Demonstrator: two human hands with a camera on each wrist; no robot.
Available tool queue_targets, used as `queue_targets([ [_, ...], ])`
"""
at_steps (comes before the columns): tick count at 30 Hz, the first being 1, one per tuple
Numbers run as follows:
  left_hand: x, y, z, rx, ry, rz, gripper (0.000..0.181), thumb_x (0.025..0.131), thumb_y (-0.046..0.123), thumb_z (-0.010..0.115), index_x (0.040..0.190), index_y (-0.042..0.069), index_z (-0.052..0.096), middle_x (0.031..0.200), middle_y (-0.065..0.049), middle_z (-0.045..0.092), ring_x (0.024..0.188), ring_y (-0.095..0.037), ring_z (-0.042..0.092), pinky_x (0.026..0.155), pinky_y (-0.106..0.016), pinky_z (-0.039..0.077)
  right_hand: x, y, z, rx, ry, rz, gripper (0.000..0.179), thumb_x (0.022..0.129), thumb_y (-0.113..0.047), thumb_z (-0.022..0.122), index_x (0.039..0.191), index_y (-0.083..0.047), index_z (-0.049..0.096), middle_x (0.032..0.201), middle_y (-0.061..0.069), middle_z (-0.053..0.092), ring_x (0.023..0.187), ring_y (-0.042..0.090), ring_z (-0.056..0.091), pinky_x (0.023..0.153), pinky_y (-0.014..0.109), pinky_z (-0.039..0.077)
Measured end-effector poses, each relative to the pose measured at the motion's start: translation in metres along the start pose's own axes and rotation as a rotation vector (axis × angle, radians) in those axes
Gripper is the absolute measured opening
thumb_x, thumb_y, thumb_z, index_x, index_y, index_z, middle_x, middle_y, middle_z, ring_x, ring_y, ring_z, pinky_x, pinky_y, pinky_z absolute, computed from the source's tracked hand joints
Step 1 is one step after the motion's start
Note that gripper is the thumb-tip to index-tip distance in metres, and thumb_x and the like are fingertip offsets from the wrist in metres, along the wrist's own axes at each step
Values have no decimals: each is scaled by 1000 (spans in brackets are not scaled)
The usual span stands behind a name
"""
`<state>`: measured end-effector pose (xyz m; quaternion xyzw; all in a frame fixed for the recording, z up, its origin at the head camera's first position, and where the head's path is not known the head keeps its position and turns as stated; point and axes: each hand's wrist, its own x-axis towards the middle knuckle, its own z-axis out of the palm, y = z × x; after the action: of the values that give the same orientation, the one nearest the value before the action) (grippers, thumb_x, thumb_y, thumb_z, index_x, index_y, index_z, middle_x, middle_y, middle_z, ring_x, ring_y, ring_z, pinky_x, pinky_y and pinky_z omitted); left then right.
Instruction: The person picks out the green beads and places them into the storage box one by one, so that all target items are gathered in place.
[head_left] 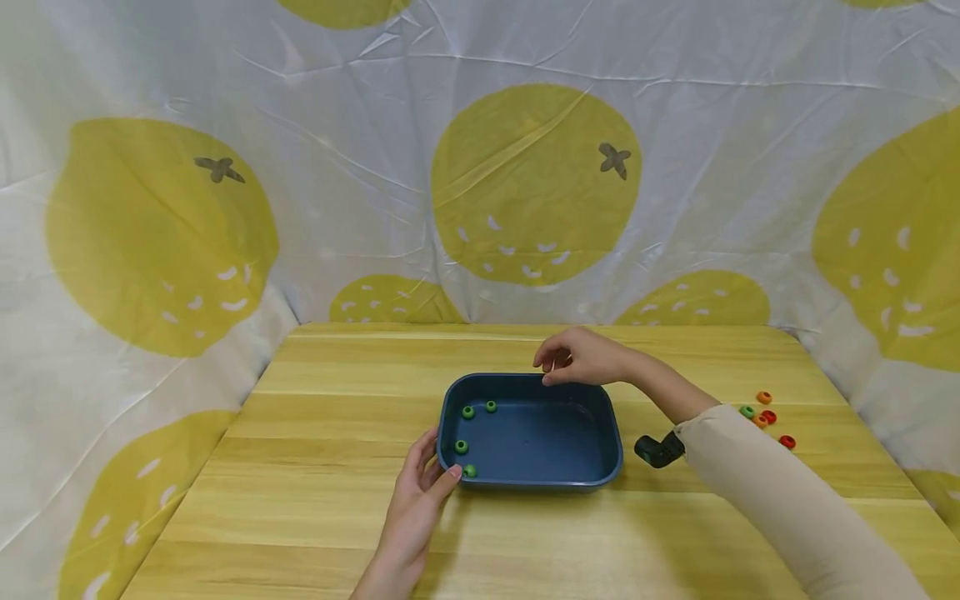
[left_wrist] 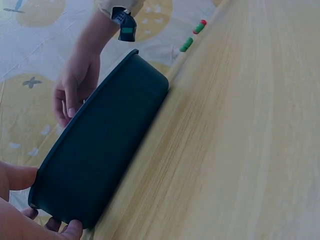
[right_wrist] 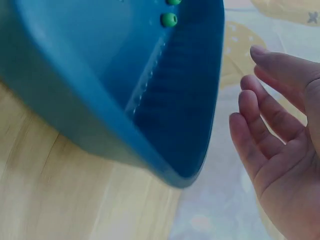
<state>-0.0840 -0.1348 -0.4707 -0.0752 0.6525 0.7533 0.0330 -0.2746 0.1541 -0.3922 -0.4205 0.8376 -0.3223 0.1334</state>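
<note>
A dark blue plastic tub [head_left: 540, 450] with rounded corners stands on the table. Several green beads [head_left: 461, 447] lie inside it toward its left end. My left hand [head_left: 416, 500] grips the tub's near left corner, the thumb over the rim and the fingers along the outer wall. Over the far rim, right of its middle, hovers my right hand [head_left: 588, 357] with loosely bent fingers. In the right wrist view those fingers [right_wrist: 267, 112] hold nothing, and a gap shows between thumb and fingertips.
Right of the tub, partly behind the right sleeve, lie several loose orange, red and green beads [head_left: 760, 422]. A black wrist device [head_left: 660, 450] hangs from the right forearm. The wooden table [head_left: 322, 467] ends at a lemon-print cloth [head_left: 375, 208].
</note>
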Motion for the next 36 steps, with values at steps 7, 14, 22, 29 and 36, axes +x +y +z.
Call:
queue_targets([
  [7, 1, 0, 0, -6, -4, 2, 66, 101, 0, 63, 159, 7, 33, 160, -18, 35, 146, -39, 34, 111, -43, 42, -19, 4, -7, 16, 36, 35, 21, 97, -16, 75, 116, -6, 73, 99, -3, 70, 89, 15, 67, 85, 37, 58],
  [14, 1, 0, -2, 1, 3, 8, 67, 100, 0, 64, 158, 6, 33, 157, -18, 38, 145, -38, 37, 109, -38, 44, -37, 12, -8, 26, 70, 71, 21, 97, -14, 75, 116, -5, 73, 97, -3, 71, 86, 16, 67, 84, 37, 58],
  [22, 0, 1, -3, 5, 10, 7, 66, 100, -1, 64, 158, 6, 33, 157, -18, 38, 145, -38, 36, 109, -40, 43, -60, 19, -13, 24, 120, 128, 23, 97, -14, 76, 117, -4, 73, 99, -1, 68, 87, 17, 66, 85, 37, 58],
  [29, 1, 2, -1, 3, 3, 3, 67, 100, 0, 64, 158, 7, 33, 158, -18, 37, 146, -38, 36, 109, -39, 44, -94, 28, -22, 28, 158, 196, 25, 97, -17, 76, 117, -3, 73, 99, 0, 68, 90, 18, 67, 87, 36, 57],
  [36, 0, 1, 0, 10, -1, -4, 68, 100, 2, 65, 159, 7, 32, 159, -17, 35, 147, -38, 34, 112, -43, 41, -127, 36, -27, 43, 203, 246, 27, 97, -16, 75, 117, 1, 71, 101, 2, 68, 90, 18, 67, 84, 33, 58],
])
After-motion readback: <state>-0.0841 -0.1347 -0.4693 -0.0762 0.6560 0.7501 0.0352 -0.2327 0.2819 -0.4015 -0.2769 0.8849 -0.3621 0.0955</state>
